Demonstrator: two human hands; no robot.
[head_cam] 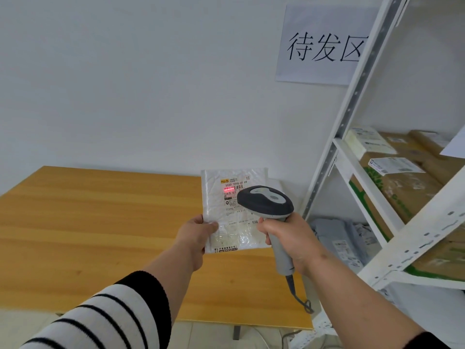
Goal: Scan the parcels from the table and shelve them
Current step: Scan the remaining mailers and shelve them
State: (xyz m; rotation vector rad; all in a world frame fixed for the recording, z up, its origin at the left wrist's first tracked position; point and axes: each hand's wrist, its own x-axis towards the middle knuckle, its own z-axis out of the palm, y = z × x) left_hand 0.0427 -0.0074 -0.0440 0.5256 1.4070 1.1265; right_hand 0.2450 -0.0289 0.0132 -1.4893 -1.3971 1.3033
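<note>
My left hand (197, 233) grips the lower left edge of a white bubble-mailer parcel (226, 222) and holds it up above the right end of the wooden table (100, 222). My right hand (289, 238) is closed around the handle of a grey barcode scanner (265, 201), just right of the parcel and overlapping its right side. The scanner's head points at the parcel's label, and a red scan line glows on the barcode (229, 189) near the label's top. A cable hangs from the scanner's handle.
A white metal shelf rack (352, 102) stands at the right, close to the table's end. Its shelves hold cardboard boxes (397, 187) with labels, and grey mailer bags (337, 235) lie lower down. A paper sign (324, 46) hangs on the white wall.
</note>
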